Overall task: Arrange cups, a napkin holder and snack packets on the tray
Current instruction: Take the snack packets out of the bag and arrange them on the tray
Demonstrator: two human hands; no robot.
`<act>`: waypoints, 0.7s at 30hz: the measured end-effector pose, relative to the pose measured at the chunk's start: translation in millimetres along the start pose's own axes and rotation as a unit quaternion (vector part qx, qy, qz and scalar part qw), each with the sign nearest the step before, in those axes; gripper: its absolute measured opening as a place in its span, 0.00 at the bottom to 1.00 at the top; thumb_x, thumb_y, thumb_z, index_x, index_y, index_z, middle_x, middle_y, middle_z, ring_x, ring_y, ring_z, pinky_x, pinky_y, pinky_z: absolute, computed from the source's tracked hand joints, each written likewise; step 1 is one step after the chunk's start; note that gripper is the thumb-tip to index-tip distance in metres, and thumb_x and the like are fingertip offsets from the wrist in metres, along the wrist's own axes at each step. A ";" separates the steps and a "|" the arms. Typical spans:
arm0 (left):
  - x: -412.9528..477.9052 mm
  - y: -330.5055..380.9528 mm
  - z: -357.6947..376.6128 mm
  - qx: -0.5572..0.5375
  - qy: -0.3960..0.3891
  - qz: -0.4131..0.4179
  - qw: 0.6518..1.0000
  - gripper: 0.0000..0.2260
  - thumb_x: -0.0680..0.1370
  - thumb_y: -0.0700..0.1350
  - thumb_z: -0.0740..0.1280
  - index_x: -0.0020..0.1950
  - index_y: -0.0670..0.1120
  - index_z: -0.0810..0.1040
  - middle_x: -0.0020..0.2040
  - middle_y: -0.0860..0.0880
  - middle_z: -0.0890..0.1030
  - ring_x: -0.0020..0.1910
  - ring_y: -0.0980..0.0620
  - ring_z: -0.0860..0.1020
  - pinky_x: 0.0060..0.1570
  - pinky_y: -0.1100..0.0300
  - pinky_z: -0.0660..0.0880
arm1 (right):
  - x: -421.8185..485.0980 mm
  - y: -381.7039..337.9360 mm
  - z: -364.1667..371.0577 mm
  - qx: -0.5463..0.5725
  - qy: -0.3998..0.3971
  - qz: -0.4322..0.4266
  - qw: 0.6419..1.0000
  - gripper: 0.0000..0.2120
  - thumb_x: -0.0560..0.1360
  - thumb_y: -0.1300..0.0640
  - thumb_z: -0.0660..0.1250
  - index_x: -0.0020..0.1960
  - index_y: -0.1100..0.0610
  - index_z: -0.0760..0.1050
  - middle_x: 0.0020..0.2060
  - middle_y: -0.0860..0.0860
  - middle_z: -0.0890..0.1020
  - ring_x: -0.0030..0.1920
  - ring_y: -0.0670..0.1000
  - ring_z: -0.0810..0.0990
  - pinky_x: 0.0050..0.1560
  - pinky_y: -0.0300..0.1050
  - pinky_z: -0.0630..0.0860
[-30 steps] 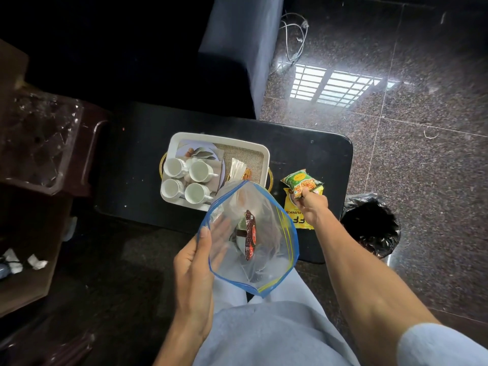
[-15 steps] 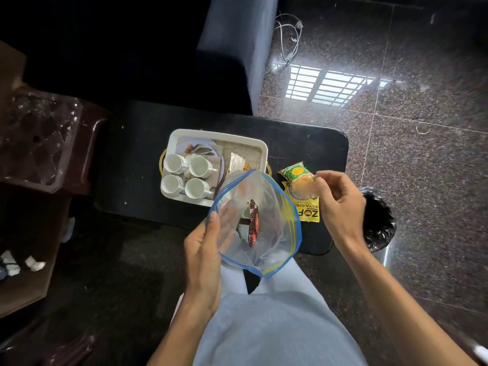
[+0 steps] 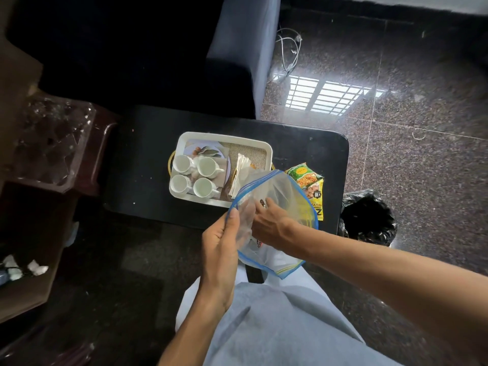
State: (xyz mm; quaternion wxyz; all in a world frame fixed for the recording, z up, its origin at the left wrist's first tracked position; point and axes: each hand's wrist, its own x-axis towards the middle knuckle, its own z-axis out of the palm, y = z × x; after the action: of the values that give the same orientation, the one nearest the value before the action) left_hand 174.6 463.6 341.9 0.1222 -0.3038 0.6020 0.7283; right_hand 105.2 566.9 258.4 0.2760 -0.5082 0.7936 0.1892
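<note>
Left hand (image 3: pixel 220 244) gripped the rim of the clear zip bag (image 3: pixel 280 207); right hand (image 3: pixel 269 223) reached inside, its grasp hidden. Four cups (image 3: pixel 194 175) sat on the tray (image 3: pixel 224 136), snack packets (image 3: pixel 309 180) on the worktop (image 3: pixel 145 154).

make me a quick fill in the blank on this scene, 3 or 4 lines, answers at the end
1. The white tray holds ____ white cups.
2. The right hand reaches into a clear ____ with a blue rim.
3. The left hand grips the bag's ____.
4. The green snack packet lies on the table, ____ the tray.

Answers: four; bag; rim; outside
</note>
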 end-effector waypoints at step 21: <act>-1.3 -0.1 -10.9 -0.046 0.037 -0.008 0.998 0.17 0.85 0.52 0.59 0.52 0.57 0.88 0.57 0.48 0.88 0.60 0.50 0.85 0.60 0.56 0.81 | -55.2 8.1 -58.4 0.137 0.093 0.021 0.986 0.11 0.81 0.59 0.58 0.56 0.58 0.79 0.49 0.55 0.81 0.50 0.57 0.80 0.59 0.53 0.74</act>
State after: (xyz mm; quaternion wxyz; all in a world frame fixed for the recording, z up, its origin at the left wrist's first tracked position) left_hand 178.9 453.5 341.6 0.0914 -0.3406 0.5700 0.7421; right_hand 101.8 575.0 338.7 0.2642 -0.4643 0.8446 0.0362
